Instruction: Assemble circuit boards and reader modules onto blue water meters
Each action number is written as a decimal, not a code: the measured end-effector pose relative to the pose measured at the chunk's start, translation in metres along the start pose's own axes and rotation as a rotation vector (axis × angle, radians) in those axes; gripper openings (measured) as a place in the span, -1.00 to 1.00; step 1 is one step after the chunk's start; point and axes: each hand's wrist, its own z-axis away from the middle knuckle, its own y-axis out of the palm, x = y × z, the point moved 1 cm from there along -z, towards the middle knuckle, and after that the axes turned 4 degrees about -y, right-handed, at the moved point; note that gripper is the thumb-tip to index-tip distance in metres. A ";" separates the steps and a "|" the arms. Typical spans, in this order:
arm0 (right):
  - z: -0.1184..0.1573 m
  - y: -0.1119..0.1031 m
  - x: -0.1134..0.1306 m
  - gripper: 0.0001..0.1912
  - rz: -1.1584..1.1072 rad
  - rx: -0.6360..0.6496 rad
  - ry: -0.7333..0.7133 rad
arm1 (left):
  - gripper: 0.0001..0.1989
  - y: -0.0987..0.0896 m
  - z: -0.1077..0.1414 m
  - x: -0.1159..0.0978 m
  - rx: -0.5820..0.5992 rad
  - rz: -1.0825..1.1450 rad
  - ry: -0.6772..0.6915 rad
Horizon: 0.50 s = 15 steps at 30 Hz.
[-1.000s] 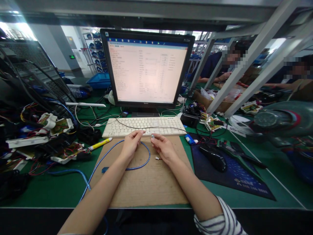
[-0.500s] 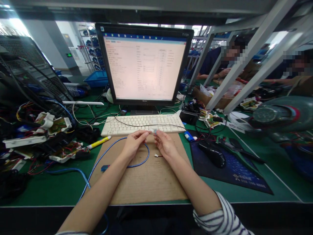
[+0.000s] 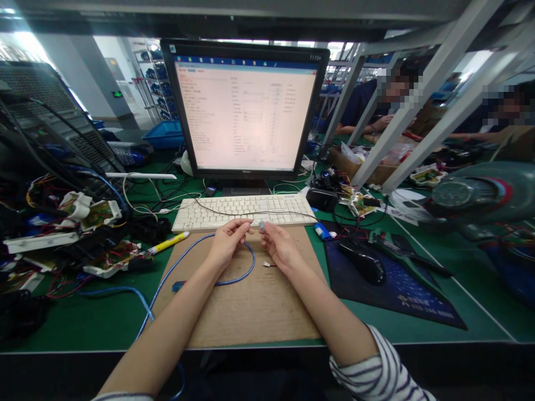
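Observation:
My left hand (image 3: 228,242) is closed in a pinch above the cardboard sheet (image 3: 251,312); whatever sits at its fingertips is too small to make out. Facing it, my right hand (image 3: 281,245) pinches a small light-blue part (image 3: 262,225), and a narrow gap separates the two hands. Below the right palm shows a white wire connector (image 3: 266,264) with a short dark-red lead. A blue cable (image 3: 244,277) loops behind the left hand and passes under the left forearm. Its blue plug (image 3: 179,286) lies on the cardboard's left side.
A cream keyboard (image 3: 200,214) and a lit monitor (image 3: 246,117) stand beyond my hands. To the right are a black mouse (image 3: 363,262) on a dark mat and a blue cylinder (image 3: 321,231). Opened device housings (image 3: 100,214) and a yellow marker (image 3: 169,243) lie left. Co-workers sit behind the frame posts.
My hands have drawn slightly apart, so a gap now shows between the fingertips. The light-blue part has shifted a little left with my right hand.

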 end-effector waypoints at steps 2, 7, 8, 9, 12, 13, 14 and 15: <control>0.000 0.000 0.000 -0.57 0.004 0.003 -0.001 | -0.76 0.000 0.000 0.000 -0.001 0.002 -0.001; -0.001 -0.002 -0.002 -0.60 0.023 -0.008 -0.014 | -0.66 0.000 0.002 -0.002 -0.040 0.043 -0.018; -0.002 -0.002 -0.002 -0.60 0.029 -0.011 -0.021 | -0.65 0.000 0.002 -0.003 -0.048 0.063 -0.014; -0.002 -0.003 -0.002 -0.61 0.034 -0.015 -0.028 | -0.65 0.000 0.002 -0.004 -0.052 0.083 -0.013; -0.004 -0.005 -0.003 -0.64 0.044 -0.037 -0.042 | -0.71 0.000 0.002 -0.004 -0.062 0.104 -0.040; -0.004 -0.006 -0.004 -0.65 0.046 -0.041 -0.046 | -0.71 -0.001 0.001 -0.004 -0.069 0.094 -0.052; -0.004 -0.006 -0.004 -0.64 0.046 -0.043 -0.051 | -0.71 -0.001 0.001 -0.003 -0.076 0.082 -0.061; -0.005 -0.006 -0.004 -0.64 0.047 -0.043 -0.057 | -0.71 -0.002 0.000 -0.003 -0.082 0.073 -0.068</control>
